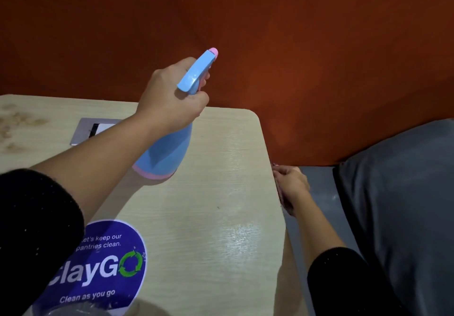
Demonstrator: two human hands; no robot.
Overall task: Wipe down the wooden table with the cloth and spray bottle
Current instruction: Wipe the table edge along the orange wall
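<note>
My left hand (pixel 172 94) grips the neck and trigger of a light blue spray bottle (pixel 169 153) with a pink base band and pink nozzle. It holds the bottle tilted above the pale wooden table (pixel 221 180), nozzle pointing toward the far right corner. My right hand (pixel 291 185) is at the table's right edge, lower than the top. Its fingers lie against the edge and are partly hidden. No cloth is in view. A wet sheen (pixel 235 239) shows on the table near the right edge.
A round blue "ClayGO" sticker (pixel 108 264) lies on the near left of the table. A metal socket plate (pixel 91 128) is set into the top, with brownish stains (pixel 14 123) at far left. An orange wall (pixel 294 45) stands behind and a grey cushion (pixel 405 205) lies to the right.
</note>
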